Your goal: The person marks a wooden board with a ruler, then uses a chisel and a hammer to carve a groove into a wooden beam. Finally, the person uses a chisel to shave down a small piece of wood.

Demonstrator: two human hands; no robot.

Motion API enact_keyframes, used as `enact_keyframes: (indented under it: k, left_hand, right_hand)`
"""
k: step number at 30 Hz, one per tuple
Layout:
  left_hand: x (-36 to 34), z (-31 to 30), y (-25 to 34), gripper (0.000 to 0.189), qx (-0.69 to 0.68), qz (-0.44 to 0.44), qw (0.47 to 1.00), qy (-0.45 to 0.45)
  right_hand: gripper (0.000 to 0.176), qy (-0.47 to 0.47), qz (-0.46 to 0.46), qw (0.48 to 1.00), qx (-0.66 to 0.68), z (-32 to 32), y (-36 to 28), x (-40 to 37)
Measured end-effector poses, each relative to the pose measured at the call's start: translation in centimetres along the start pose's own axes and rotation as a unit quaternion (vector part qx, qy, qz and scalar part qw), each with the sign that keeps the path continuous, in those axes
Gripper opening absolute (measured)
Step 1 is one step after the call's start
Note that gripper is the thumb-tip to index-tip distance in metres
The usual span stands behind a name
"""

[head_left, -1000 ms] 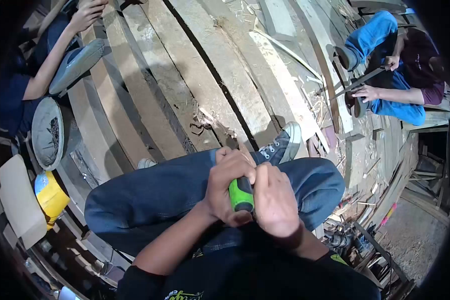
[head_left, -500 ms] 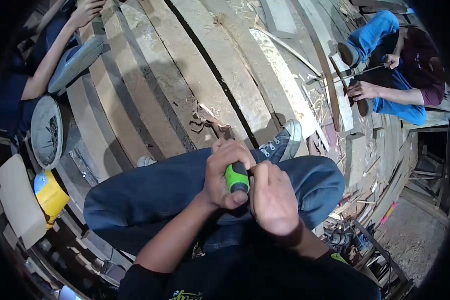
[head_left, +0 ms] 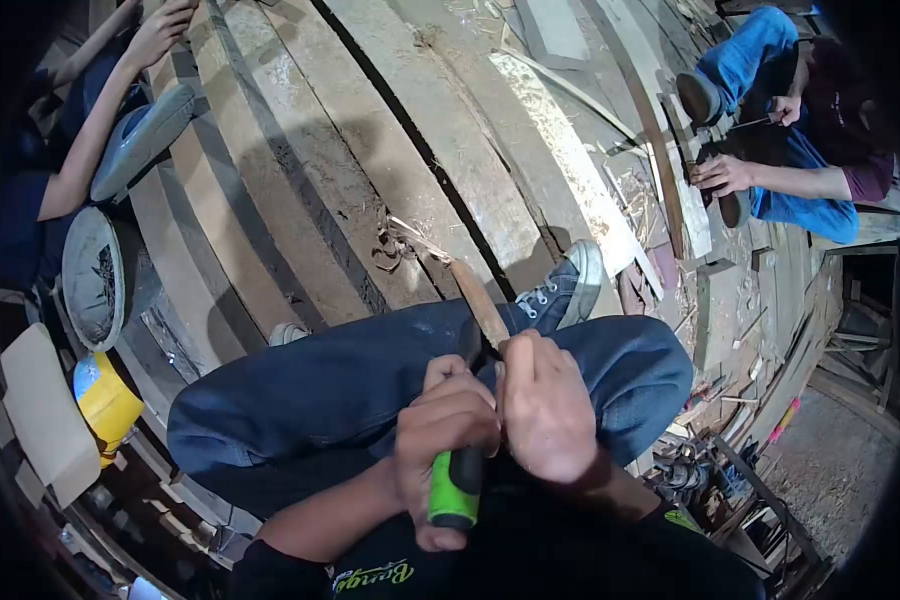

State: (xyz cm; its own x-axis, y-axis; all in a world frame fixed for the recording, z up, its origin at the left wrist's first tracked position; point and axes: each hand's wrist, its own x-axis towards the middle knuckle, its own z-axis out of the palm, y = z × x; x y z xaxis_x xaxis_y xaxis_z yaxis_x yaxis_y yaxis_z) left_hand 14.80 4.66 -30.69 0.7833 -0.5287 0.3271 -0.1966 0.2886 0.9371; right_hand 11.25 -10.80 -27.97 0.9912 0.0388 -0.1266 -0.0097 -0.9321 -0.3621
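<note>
My left hand [head_left: 442, 430] is closed around a tool's green-and-black handle [head_left: 455, 490], close to my lap. The working end of the tool is hidden by my fingers, so its kind does not show. Right beside it, my right hand [head_left: 548, 405] grips a narrow brown strip of wood [head_left: 478, 303]. The strip points away from me, past my shoe, and its near end is hidden between my hands. Curled shavings [head_left: 400, 245] lie on the planks by its far tip.
Wooden planks [head_left: 310, 150] form the floor, with a dark gap between two. A bucket [head_left: 95, 280] and a yellow container [head_left: 105, 405] stand at left. One person [head_left: 135, 60] sits upper left; another [head_left: 790, 180] at right works with a thin tool. Scrap wood lies at right.
My left hand has drawn the green-and-black handle back toward my body. More of the wood strip now shows in front of my hands. My right hand has hardly moved.
</note>
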Motion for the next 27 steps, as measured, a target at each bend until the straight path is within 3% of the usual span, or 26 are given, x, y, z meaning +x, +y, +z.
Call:
enact_keyframes:
  k: [5, 9, 10, 11, 13, 14, 16, 27]
  left_hand:
    - [0.4, -0.8, 1.6, 0.090, -0.020, -0.006, 0.999, 0.029]
    - [1.8, -1.6, 3.0, 0.056, 0.005, 0.007, 0.997, 0.073]
    - [2.1, -1.4, 3.3, 0.036, -0.009, 0.009, 0.998, 0.056]
    - [1.7, -1.0, 3.1, 0.046, -0.017, -0.005, 0.999, 0.028]
    - [0.9, -0.5, 1.6, 0.066, -0.007, 0.054, 0.998, -0.013]
    - [0.8, -0.4, 1.0, 0.066, -0.011, 0.053, 0.998, -0.014]
    - [0.8, -0.3, 0.3, 0.039, 0.039, 0.017, 0.999, -0.008]
    - [0.8, 0.2, 2.1, 0.018, 0.023, 0.031, 0.999, -0.028]
  right_hand:
    - [0.010, 0.029, -0.004, 1.000, 0.008, 0.0, -0.1, 0.2]
    - [0.010, 0.044, 0.000, 0.999, -0.008, 0.7, -0.1, 0.1]
    - [0.010, 0.040, -0.001, 0.999, -0.008, 0.6, -0.1, 0.1]
    - [0.010, 0.035, -0.002, 0.999, -0.009, 0.5, -0.1, 0.2]
    - [0.011, 0.035, 0.008, 0.999, -0.017, 0.6, -0.1, 0.1]
    - [0.011, 0.030, 0.004, 0.999, -0.011, 0.5, -0.1, 0.1]
    - [0.013, -0.002, -0.004, 1.000, -0.015, -0.2, -0.4, -0.1]
    - [0.017, -0.025, 0.002, 1.000, 0.001, 0.1, -0.2, -0.1]
